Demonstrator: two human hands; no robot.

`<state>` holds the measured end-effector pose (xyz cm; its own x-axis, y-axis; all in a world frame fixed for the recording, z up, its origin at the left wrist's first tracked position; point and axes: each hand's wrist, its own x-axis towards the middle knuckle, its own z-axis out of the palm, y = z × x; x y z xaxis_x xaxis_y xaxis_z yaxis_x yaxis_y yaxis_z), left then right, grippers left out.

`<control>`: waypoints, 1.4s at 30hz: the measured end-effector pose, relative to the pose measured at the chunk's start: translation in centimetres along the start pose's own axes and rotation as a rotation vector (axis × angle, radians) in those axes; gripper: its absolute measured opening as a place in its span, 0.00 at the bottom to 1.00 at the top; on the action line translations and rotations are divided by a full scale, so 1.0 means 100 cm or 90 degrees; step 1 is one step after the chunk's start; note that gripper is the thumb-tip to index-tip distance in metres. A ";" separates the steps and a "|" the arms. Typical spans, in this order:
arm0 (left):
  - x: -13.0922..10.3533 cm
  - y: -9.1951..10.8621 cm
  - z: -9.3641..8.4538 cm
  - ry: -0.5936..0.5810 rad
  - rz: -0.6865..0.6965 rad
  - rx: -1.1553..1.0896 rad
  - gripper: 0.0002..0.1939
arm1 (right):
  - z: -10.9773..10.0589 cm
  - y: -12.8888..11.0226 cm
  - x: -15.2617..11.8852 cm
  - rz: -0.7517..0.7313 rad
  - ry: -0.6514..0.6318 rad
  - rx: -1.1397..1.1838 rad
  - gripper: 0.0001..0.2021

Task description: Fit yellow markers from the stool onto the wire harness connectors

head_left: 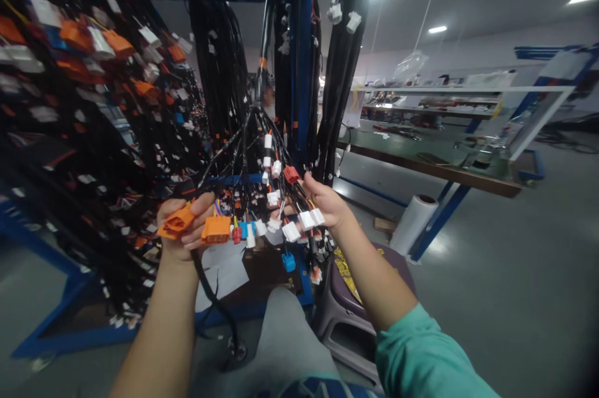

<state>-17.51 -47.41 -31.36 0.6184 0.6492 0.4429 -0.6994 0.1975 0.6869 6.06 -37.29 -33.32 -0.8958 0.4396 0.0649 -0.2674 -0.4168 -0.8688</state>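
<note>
My left hand (187, 229) is closed around an orange connector (176, 222) of a black wiring harness (255, 130) that hangs from above. Beside it dangles a second orange connector (216, 230), followed by small red and blue ones. My right hand (325, 201) lies behind the branch wires, its fingers curled under several white connectors (306, 221). A red connector (291, 174) sits near my right thumb. Lower down hangs a blue connector (288, 262). The right fingertips are partly hidden by wires and connectors.
A blue rack (302, 73) carries many more harnesses, with a dense bunch at left. At right are a purple-topped stool (388, 267), a roll of clear film (416, 223) and a green-topped workbench (421, 158). Papers (227, 273) lie low in front of me.
</note>
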 end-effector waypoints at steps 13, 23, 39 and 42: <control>-0.002 -0.002 0.005 0.104 0.044 0.007 0.13 | 0.028 -0.007 -0.010 -0.040 0.048 0.046 0.24; -0.006 -0.004 0.008 0.318 0.073 0.036 0.12 | 0.023 -0.004 -0.012 -0.080 0.038 0.013 0.17; -0.006 -0.004 0.019 0.270 0.058 0.052 0.12 | 0.025 -0.010 -0.021 -0.069 -0.036 -0.072 0.18; -0.005 -0.004 0.018 0.261 0.056 0.036 0.12 | 0.023 -0.011 -0.021 -0.060 -0.030 -0.060 0.18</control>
<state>-16.93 -49.14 -30.88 0.3563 0.9022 0.2432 -0.7152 0.0958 0.6923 7.38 -39.63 -31.39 -0.8843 0.4352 0.1694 -0.3186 -0.2971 -0.9001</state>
